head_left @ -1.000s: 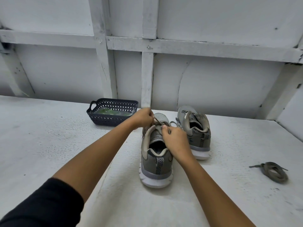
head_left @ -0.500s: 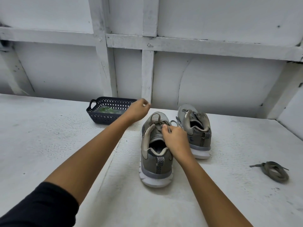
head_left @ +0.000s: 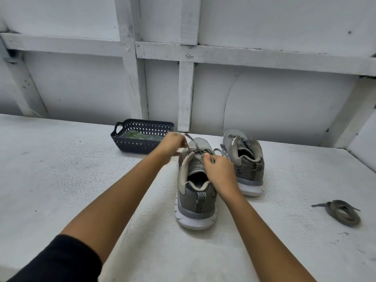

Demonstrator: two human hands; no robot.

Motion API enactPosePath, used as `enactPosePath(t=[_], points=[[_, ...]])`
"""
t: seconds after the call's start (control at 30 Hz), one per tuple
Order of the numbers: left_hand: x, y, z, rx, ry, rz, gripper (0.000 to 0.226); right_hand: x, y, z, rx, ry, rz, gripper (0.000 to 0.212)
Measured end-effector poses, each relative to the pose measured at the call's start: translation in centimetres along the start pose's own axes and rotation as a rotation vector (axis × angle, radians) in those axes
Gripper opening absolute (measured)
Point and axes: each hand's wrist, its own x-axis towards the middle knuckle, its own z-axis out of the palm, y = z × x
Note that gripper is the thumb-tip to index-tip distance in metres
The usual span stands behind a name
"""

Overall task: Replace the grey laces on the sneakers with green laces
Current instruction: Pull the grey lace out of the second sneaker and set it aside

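The near sneaker [head_left: 195, 200] sits on the white table [head_left: 61, 180]. The left hand [head_left: 173, 146] pinches one end of its grey lace [head_left: 191, 142] and holds it up. The right hand [head_left: 220, 173] pinches the lace too, at the shoe's top. The green laces [head_left: 140, 135] lie in the dark basket [head_left: 130, 144] behind.

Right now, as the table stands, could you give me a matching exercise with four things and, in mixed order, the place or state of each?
1. basket
2. coiled lace
3. near sneaker
4. far sneaker

a. right of its pair, untouched
b. holds something green
c. left hand and right hand pinch its threaded lace
d. lies loose, far right

Pairs: 1-b, 2-d, 3-c, 4-a.
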Motion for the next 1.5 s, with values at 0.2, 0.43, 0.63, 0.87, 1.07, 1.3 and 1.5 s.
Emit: enactPosePath(t=[0.2, 0.43, 0.63, 0.87, 1.07, 1.3, 1.5], points=[[2.1, 2.2, -2.0, 0.19, 0.016, 0.045, 0.016, -0.2, -0.1, -0.1, 0.005, 0.002, 0.002, 0.044], [0.7, 0.3, -2.3, 0.831, -0.264, 0.264, 0.02, -0.2, 0.0, -0.1, 0.003, 0.01, -0.002, 0.047], [-0.4, -0.7, -1.9, 0.879, -0.238, 0.323, 0.028, -0.1, 0.0, 0.0, 0.004, 0.018, -0.023, 0.047], [-1.3, 2.9, -4.2, -0.521, -0.128, 0.249, 0.029, -0.2, 0.1, 0.1, 0.023, 0.003, -0.032, 0.046], [-0.8, 2.8, -4.6, -0.063, -0.229, 0.121, 0.037, -0.1, 0.3, 0.1, 0.035, 0.01, -0.025, 0.048], [0.3, -1.1, -1.9, 0.911, -0.217, 0.328, 0.026, 0.0, 0.2, 0.2, 0.019, 0.013, -0.042, 0.039], [-0.4, -0.9, -1.5, 0.609, -0.132, 0.344, 0.015, 0.1, 0.4, 0.3, 0.014, 0.001, -0.049, 0.042]])
